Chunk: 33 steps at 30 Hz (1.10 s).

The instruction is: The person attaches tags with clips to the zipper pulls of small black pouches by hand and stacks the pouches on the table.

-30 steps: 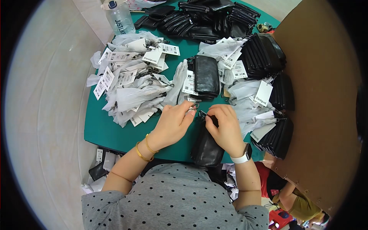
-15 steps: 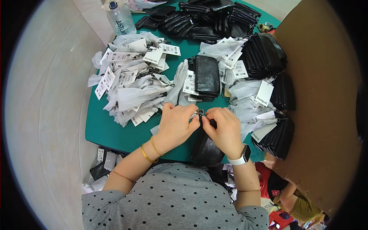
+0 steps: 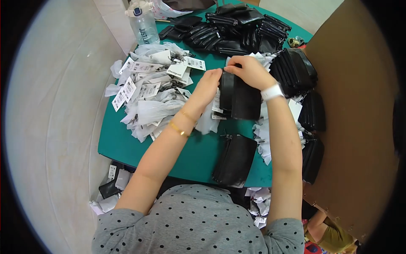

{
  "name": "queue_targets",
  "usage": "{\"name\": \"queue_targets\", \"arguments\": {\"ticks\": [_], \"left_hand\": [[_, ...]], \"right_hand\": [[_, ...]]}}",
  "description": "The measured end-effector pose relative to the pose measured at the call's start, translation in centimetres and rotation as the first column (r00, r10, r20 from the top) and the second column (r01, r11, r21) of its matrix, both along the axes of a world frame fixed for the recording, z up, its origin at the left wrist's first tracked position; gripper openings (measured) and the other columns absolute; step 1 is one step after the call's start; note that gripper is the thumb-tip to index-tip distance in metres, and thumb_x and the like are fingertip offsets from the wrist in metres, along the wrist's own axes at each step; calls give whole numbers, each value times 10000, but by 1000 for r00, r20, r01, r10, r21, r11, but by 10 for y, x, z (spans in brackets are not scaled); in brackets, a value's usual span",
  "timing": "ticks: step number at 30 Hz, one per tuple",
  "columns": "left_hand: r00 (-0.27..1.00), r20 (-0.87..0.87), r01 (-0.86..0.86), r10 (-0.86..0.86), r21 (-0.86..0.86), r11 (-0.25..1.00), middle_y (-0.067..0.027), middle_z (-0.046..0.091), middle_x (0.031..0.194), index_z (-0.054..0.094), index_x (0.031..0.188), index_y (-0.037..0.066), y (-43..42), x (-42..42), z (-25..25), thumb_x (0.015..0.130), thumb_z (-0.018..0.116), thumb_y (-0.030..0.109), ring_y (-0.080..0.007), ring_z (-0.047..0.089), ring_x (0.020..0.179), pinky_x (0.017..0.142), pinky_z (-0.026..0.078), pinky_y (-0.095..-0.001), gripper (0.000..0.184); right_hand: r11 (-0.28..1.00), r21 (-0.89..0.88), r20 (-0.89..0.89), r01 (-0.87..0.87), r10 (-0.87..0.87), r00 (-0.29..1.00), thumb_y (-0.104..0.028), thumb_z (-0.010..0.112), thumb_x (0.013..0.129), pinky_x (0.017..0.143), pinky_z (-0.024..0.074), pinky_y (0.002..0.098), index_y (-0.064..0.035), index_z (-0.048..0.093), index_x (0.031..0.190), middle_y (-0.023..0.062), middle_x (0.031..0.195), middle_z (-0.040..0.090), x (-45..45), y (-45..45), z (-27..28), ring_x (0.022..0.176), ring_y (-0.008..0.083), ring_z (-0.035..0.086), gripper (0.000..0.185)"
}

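My left hand (image 3: 208,86) and my right hand (image 3: 250,71) meet at the top left corner of a black pouch (image 3: 246,101) in the middle of the table. The right fingers pinch that corner. The left fingertips are closed right beside them; what they hold is too small to make out. Under the pouch's left side another dark pouch edge shows, with white tags (image 3: 217,103) and white tissue beside it. Nearer my body, a second black pouch (image 3: 234,161) lies slanted at the table's front edge, its metal clasp at the upper left, touched by neither hand.
Tissue-wrapped items with white tags (image 3: 158,101) are heaped at the left. Black pouches (image 3: 237,27) pile up at the back; more stacks (image 3: 292,70) line the right beside a cardboard wall (image 3: 351,106). A clear bottle (image 3: 144,25) stands at the back left.
Both hands have moved away from my body, from the near pouch's clasp to the pouch farther up. The near pouch has been let go and lies on the table edge.
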State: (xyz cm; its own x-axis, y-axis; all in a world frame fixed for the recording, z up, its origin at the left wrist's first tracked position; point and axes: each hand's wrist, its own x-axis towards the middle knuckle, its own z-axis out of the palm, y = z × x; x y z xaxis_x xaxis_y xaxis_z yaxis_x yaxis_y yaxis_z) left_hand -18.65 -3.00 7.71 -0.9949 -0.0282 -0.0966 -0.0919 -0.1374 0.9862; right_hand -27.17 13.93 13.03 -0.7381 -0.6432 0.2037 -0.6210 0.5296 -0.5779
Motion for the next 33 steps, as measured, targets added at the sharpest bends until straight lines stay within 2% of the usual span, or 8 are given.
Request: {"name": "queue_targets", "arguments": {"ticks": [2,5,8,12,15,25,27,33], "left_hand": [[997,8,-82,82,-27,996,-170,523,1367,402,1440,-69,2,-39,-44,994,541,430,-241,504,1245,1069,375,-329,684],[992,-60,-127,115,-270,954,-238,427,1500,334,1483,-91,8,-21,-33,986,567,342,-319,368,1432,1155,305,-387,699],[842,-532,-271,-85,-553,788,-218,537,1365,545,1349,10,-24,27,-9,939,641,217,-343,487,1312,1099,374,-368,470],[919,-382,-271,-93,-787,555,-130,670,949,670,990,29,-108,46,27,904,646,166,-301,653,872,773,513,-391,164],[967,-167,-106,-190,-950,295,-134,667,892,664,961,29,-151,49,27,891,653,152,-304,654,815,723,514,-407,142],[905,-346,-313,-247,-936,163,-92,670,903,702,947,65,-158,30,7,870,684,195,-301,648,857,749,491,-414,152],[893,-311,-330,-327,-944,-3,-71,660,917,716,957,98,-157,28,5,865,692,227,-275,635,916,790,448,-415,159],[859,-299,-330,-415,-944,-4,-67,631,965,649,992,97,-162,22,6,881,674,230,-264,595,975,787,409,-409,176]], "right_hand": [[1000,-7,29,29,-29,999,-272,710,870,736,517,408,-6,705,918,178,859,704,-30,-7,-35,817,351,680,270],[980,71,-135,188,-177,975,-250,725,858,786,522,455,-26,712,902,175,898,704,-36,-18,-85,877,371,666,229],[958,-174,-334,229,-276,901,-195,708,866,853,504,441,-40,706,966,161,964,682,-8,-23,-85,976,375,631,185],[983,61,-35,173,-171,985,-210,705,875,786,509,445,-31,677,926,157,900,665,78,-7,-21,888,363,633,188],[932,360,84,-46,16,996,-309,741,840,757,512,432,-50,677,906,139,884,662,145,12,-5,865,339,635,275],[908,329,-212,259,-196,957,-161,745,809,695,515,386,-50,680,864,83,835,622,199,3,-34,808,277,621,140],[944,212,-246,254,-200,949,-128,723,832,689,511,391,-40,672,834,83,829,620,199,4,-37,800,280,618,101],[958,-26,-189,285,-285,940,-126,689,891,670,482,392,-32,645,901,108,850,642,203,9,-38,810,298,611,103]]}}
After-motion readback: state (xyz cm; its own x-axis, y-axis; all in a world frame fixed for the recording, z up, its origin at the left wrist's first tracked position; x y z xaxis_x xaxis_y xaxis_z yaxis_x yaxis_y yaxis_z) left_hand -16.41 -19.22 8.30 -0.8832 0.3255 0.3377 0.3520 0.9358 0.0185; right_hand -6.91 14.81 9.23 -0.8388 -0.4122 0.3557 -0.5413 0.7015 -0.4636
